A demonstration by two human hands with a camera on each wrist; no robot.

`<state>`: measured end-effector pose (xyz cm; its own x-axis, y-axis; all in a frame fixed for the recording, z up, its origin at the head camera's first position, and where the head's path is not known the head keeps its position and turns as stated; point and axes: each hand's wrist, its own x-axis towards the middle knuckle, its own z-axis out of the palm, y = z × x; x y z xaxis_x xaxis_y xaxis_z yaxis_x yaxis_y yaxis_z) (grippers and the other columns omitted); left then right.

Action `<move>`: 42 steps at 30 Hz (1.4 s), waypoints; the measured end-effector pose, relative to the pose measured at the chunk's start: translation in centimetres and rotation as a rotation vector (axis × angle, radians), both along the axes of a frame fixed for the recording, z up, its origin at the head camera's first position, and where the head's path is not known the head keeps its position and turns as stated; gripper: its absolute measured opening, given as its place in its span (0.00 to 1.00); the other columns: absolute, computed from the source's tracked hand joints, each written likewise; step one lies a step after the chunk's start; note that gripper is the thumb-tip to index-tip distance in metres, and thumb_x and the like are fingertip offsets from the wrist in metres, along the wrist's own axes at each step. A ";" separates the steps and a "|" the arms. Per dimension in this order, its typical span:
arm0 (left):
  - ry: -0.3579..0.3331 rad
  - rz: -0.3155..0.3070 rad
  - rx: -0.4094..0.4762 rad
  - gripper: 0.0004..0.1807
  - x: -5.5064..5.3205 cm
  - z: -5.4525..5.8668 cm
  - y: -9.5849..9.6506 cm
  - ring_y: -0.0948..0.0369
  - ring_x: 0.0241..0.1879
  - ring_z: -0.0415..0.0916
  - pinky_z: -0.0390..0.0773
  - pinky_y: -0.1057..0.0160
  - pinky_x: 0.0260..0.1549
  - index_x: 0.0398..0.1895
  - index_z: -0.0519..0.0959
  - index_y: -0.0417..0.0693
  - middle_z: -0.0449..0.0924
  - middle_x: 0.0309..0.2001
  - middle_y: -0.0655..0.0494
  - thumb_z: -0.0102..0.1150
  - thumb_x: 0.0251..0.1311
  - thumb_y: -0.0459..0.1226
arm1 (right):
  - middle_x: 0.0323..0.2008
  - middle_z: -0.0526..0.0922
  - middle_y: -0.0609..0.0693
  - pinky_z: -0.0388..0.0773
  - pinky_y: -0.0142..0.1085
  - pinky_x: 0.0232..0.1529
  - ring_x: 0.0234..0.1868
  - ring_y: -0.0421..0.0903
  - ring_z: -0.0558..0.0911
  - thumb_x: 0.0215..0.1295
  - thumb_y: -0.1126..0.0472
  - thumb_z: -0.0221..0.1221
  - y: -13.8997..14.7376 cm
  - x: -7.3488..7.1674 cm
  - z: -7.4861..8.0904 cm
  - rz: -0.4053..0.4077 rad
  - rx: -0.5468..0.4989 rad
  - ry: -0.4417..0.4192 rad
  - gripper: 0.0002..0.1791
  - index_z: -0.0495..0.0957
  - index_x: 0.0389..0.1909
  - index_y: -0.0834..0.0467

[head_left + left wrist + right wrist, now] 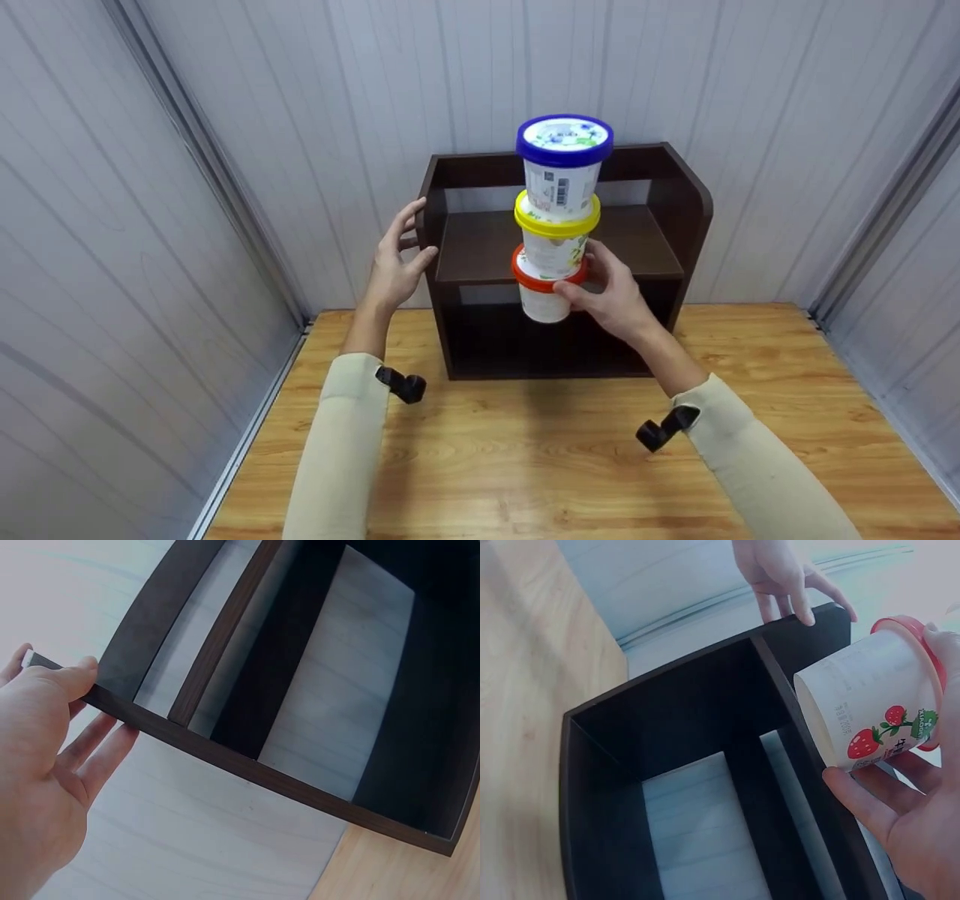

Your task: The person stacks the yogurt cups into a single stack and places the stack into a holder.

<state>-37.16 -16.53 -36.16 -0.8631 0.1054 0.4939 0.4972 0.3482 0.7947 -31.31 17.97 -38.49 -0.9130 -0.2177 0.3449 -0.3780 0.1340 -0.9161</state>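
My right hand grips the red-lidded tub, its side printed with strawberries in the right wrist view. On that tub stands a yellow-lidded tub, and a blue-lidded tub tops the slightly leaning stack. All three are in front of the dark brown two-tier shelf, overlapping its middle board in the head view. My left hand holds the upper front edge of the shelf's left side panel, thumb on one face and fingers on the other.
The shelf stands on a wood-grain tabletop close to the pale panelled back wall. Its right side panel rises beyond my right hand. A grey metal rail runs along the table's left edge.
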 end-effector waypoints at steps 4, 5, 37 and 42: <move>0.002 0.003 0.004 0.40 0.0 0.0 0.1 0.36 0.72 0.81 0.86 0.37 0.68 0.87 0.67 0.54 0.74 0.79 0.38 0.64 0.77 0.24 | 0.72 0.81 0.66 0.94 0.37 0.48 0.60 0.49 0.87 0.78 0.63 0.69 0.3 -0.5 0.7 -0.009 -0.011 -0.002 0.38 0.65 0.84 0.60; 0.001 0.007 0.004 0.40 0.0 0.0 0.1 0.36 0.72 0.81 0.86 0.36 0.68 0.87 0.67 0.54 0.74 0.79 0.38 0.64 0.77 0.24 | 0.73 0.81 0.66 0.94 0.37 0.48 0.60 0.49 0.87 0.78 0.63 0.68 0.3 -0.7 0.8 -0.010 -0.014 -0.006 0.38 0.65 0.84 0.60; 0.005 0.004 0.003 0.39 -0.1 -0.1 0.4 0.37 0.72 0.81 0.87 0.38 0.67 0.87 0.68 0.54 0.74 0.80 0.40 0.64 0.78 0.25 | 0.70 0.83 0.66 0.91 0.33 0.42 0.55 0.43 0.87 0.78 0.61 0.69 0.2 -4.0 1.2 -0.144 -0.053 0.014 0.37 0.67 0.82 0.60; 0.013 0.000 0.002 0.39 -0.2 -0.1 0.3 0.37 0.72 0.81 0.86 0.37 0.68 0.87 0.68 0.53 0.73 0.81 0.40 0.64 0.77 0.24 | 0.70 0.84 0.67 0.92 0.33 0.41 0.56 0.44 0.88 0.77 0.62 0.70 0.0 -4.2 1.7 -0.139 -0.065 0.010 0.37 0.68 0.82 0.60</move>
